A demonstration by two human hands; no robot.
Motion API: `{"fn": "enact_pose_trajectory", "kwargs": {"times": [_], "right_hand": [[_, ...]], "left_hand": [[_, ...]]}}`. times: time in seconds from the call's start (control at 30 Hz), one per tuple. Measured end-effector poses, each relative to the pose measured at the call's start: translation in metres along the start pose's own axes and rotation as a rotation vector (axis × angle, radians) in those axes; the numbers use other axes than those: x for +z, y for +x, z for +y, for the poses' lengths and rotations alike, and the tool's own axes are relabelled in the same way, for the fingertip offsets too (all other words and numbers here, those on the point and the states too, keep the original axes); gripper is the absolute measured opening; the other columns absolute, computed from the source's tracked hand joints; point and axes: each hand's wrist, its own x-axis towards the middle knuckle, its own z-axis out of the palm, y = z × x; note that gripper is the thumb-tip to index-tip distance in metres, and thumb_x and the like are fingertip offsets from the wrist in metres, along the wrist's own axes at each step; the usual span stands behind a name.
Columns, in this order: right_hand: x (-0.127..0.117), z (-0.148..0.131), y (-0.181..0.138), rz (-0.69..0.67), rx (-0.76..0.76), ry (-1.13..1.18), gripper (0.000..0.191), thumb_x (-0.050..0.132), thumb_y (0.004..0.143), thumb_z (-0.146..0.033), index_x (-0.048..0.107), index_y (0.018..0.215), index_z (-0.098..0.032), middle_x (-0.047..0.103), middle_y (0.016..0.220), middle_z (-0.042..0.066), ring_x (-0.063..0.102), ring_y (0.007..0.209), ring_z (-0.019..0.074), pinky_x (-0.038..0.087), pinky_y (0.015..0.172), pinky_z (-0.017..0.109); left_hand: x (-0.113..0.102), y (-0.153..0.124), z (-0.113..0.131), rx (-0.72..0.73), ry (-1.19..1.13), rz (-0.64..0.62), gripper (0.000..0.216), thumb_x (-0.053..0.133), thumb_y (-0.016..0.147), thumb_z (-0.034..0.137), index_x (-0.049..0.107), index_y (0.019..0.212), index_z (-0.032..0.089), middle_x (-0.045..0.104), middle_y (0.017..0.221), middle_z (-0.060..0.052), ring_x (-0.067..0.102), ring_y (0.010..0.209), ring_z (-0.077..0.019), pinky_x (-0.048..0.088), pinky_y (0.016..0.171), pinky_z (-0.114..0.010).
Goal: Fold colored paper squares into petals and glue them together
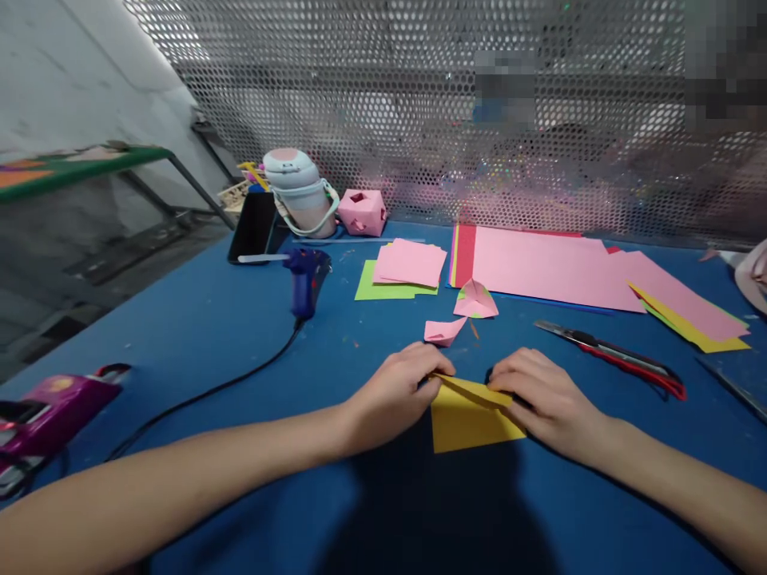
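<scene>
A yellow paper square (470,419) lies on the blue table (209,319) right in front of me, its far edge folded over. My left hand (399,395) pinches the fold at the paper's far left corner, fingers pressed together. My right hand (542,399) presses with bent fingers on the far right corner of the same fold. Two folded pink paper pieces (444,330) (475,301) lie just beyond my hands.
A blue glue gun (307,279) with a black cord stands at left. A red-and-black utility knife (617,357) lies at right. Pink squares (411,263) on a green sheet, large pink sheets (539,267), a pink paper cube (363,212), a white bottle (300,192), a phone (255,228) and a perforated metal screen sit behind.
</scene>
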Motion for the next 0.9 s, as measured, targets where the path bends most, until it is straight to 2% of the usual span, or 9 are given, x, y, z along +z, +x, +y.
{"fn": "enact_pose_trajectory", "kwargs": {"times": [0.1,0.2,0.3,0.37,0.43,0.53,0.7,0.9], "right_hand": [[0.001,-0.002,-0.001,-0.053,-0.035,-0.087,0.020,0.039,0.089,-0.012,0.058,0.091,-0.016,0.063,0.084,0.008,0.056,0.077,0.0166,0.040,0.066,0.031],[-0.001,-0.007,0.000,-0.052,-0.023,-0.073,0.018,0.040,0.088,-0.013,0.058,0.094,-0.016,0.064,0.084,0.008,0.056,0.076,0.0173,0.040,0.066,0.032],[-0.007,-0.011,0.005,0.033,0.057,-0.020,0.017,0.043,0.088,-0.015,0.057,0.098,-0.019,0.065,0.086,0.007,0.058,0.076,0.0174,0.043,0.067,0.033],[-0.012,-0.012,0.009,0.112,0.117,-0.011,0.017,0.046,0.088,-0.017,0.057,0.099,-0.021,0.066,0.087,0.006,0.059,0.077,0.0180,0.044,0.068,0.033],[-0.015,-0.011,0.011,0.156,0.160,-0.023,0.017,0.048,0.086,-0.018,0.057,0.100,-0.023,0.066,0.087,0.005,0.060,0.078,0.0186,0.045,0.070,0.035],[-0.015,-0.006,0.012,0.158,0.188,-0.033,0.017,0.051,0.085,-0.018,0.057,0.100,-0.022,0.066,0.086,0.004,0.059,0.077,0.0180,0.045,0.071,0.034],[-0.007,0.003,0.006,0.089,0.048,-0.058,0.013,0.050,0.083,-0.013,0.059,0.090,-0.019,0.066,0.084,0.006,0.057,0.081,0.0187,0.041,0.072,0.034],[-0.002,-0.006,-0.002,-0.046,-0.077,-0.182,0.023,0.041,0.086,-0.008,0.061,0.084,-0.019,0.063,0.080,0.005,0.053,0.075,0.0171,0.036,0.067,0.032]], "left_hand": [[0.000,0.000,-0.006,0.092,0.127,0.000,0.019,0.045,0.077,0.006,0.059,0.077,0.018,0.060,0.080,-0.002,0.053,0.081,-0.0153,0.043,0.074,-0.025],[-0.002,0.000,-0.001,0.042,0.130,-0.001,0.017,0.046,0.077,0.008,0.059,0.076,0.018,0.059,0.076,0.000,0.054,0.073,-0.0131,0.042,0.067,-0.022],[-0.006,-0.001,0.011,-0.067,0.035,-0.026,0.013,0.049,0.078,0.011,0.060,0.078,0.019,0.061,0.069,0.003,0.052,0.060,-0.0100,0.040,0.055,-0.019],[-0.007,-0.004,0.017,-0.071,-0.020,-0.064,0.012,0.050,0.080,0.014,0.061,0.082,0.019,0.061,0.065,0.004,0.050,0.055,-0.0091,0.038,0.050,-0.019],[-0.006,-0.005,0.019,-0.001,-0.017,-0.084,0.014,0.048,0.083,0.016,0.061,0.083,0.018,0.061,0.067,0.002,0.052,0.058,-0.0099,0.039,0.054,-0.020],[-0.003,-0.005,0.013,0.122,0.142,-0.073,0.020,0.043,0.086,0.017,0.061,0.077,0.016,0.062,0.077,-0.003,0.054,0.075,-0.0146,0.041,0.068,-0.025],[0.000,-0.001,0.002,0.063,0.382,-0.070,0.016,0.049,0.084,0.021,0.062,0.074,0.018,0.060,0.078,-0.002,0.052,0.076,-0.0172,0.036,0.068,-0.030],[-0.001,0.000,-0.004,0.046,0.329,-0.070,0.010,0.055,0.081,0.022,0.061,0.074,0.019,0.061,0.079,-0.001,0.054,0.078,-0.0163,0.034,0.070,-0.029]]}}
